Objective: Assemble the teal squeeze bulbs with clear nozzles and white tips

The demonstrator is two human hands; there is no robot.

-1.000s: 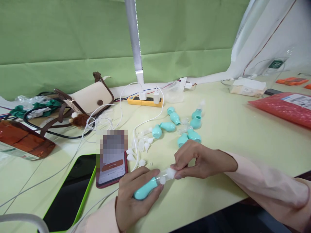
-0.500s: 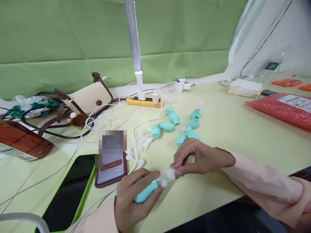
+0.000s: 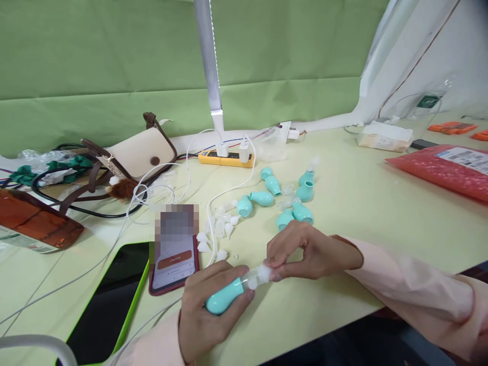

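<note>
My left hand (image 3: 208, 300) is wrapped round a turquoise squeeze bulb (image 3: 224, 297) that has a clear tube (image 3: 249, 280) in its neck, like a small nasal aspirator. A white soft tip (image 3: 264, 273) sits at the tube's far end. The thumb and forefinger of my right hand (image 3: 301, 249) pinch that tip. Beyond my hands lie several more turquoise bulbs (image 3: 261, 199). Loose white tips (image 3: 204, 247) and clear tube pieces (image 3: 220, 227) are scattered to their left. A small ring (image 3: 235, 256) rests on the table near my left fingers.
A green-edged phone (image 3: 110, 300) and a red-cased phone (image 3: 177, 274) lie at left, crossed by white cables. Behind are a cream handbag (image 3: 139, 152), an amber bottle (image 3: 38, 218) and a yellow power strip (image 3: 226, 159). A red bubble mailer (image 3: 442, 170) lies at right.
Both hands have shifted slightly left, with the bulb and tube more in line. My left fingers have moved back a little, showing more of the bulb. The right hand keeps its pinch.
</note>
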